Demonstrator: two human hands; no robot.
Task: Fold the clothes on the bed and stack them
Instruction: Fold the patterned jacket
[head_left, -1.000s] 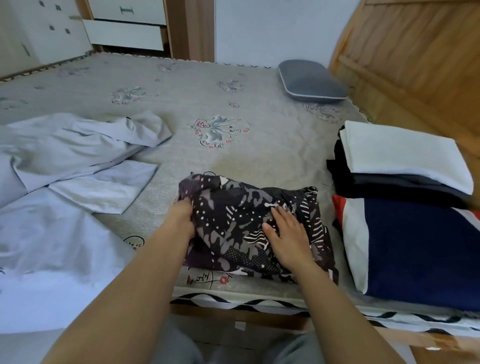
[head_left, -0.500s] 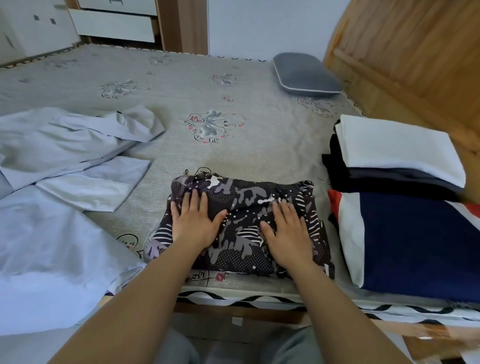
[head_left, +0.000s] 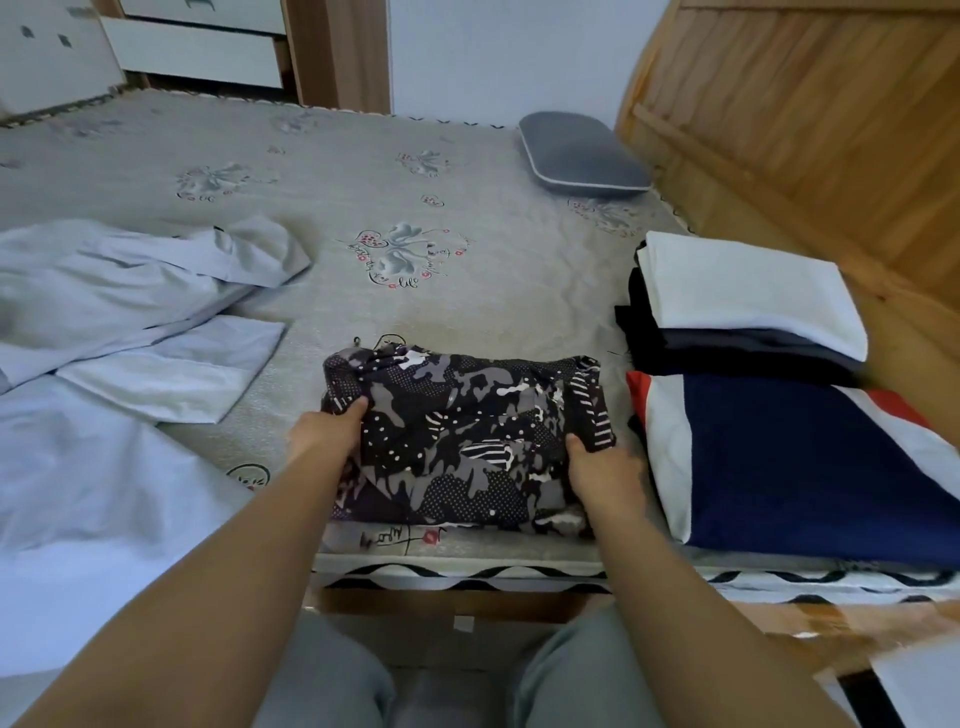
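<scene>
A folded dark patterned garment (head_left: 462, 431) lies near the front edge of the bed (head_left: 467, 270). My left hand (head_left: 324, 434) grips its left side, thumb on top and fingers tucked under. My right hand (head_left: 605, 470) holds its right side the same way. To the right stands a stack of folded clothes: a white piece (head_left: 743, 286) on top of black ones (head_left: 727, 348). In front of that stack lies a folded navy, white and red garment (head_left: 810, 462). Unfolded pale blue clothes (head_left: 114, 322) are spread over the left of the bed.
A grey pillow (head_left: 579, 156) lies at the far right of the bed, by the wooden headboard (head_left: 805, 130). White drawers (head_left: 192, 47) stand beyond the far edge. The bed's patterned edge (head_left: 467, 571) runs just above my knees.
Both hands went from pressing flat on top of the patterned garment to gripping it at its left and right sides.
</scene>
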